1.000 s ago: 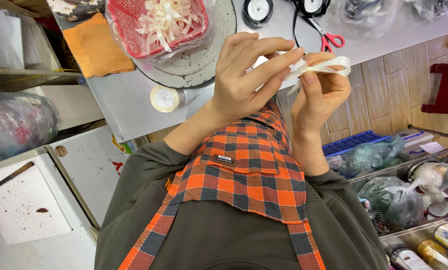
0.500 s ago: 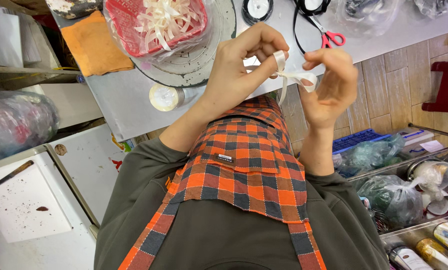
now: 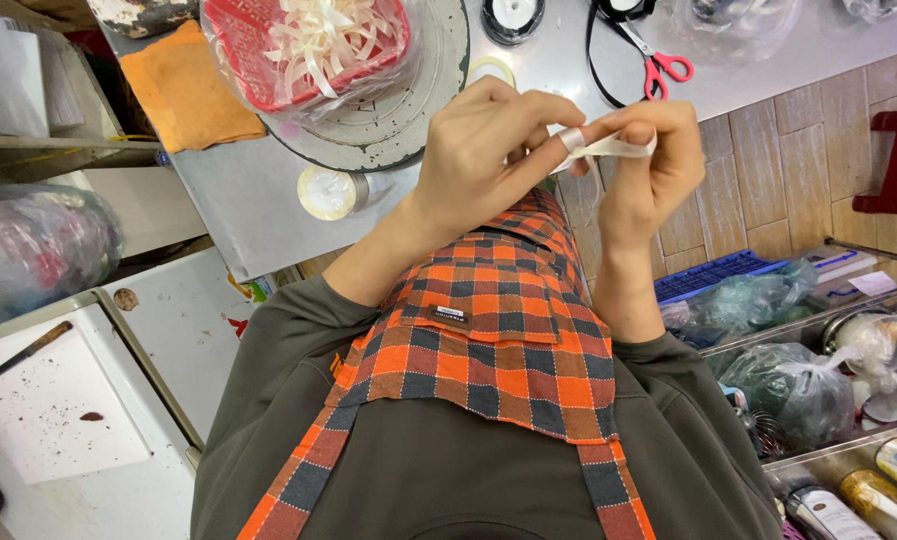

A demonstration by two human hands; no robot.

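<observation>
Above the surface's near edge, both hands now sit closer: left hand (image 3: 489,150) has ribbon (image 3: 609,146) wound round a fingertip, right hand (image 3: 649,165) fingers pinching its free end. Loop forming.

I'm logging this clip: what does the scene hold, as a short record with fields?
left hand: ribbon wrapped round forefinger
right hand: pinches the ribbon's other end
held thing: cream ribbon strip
basket: red basket of ribbon bows, in clear bag, on round turntable
table: grey table
also there: red-handled scissors, tape roll, orange cloth
</observation>
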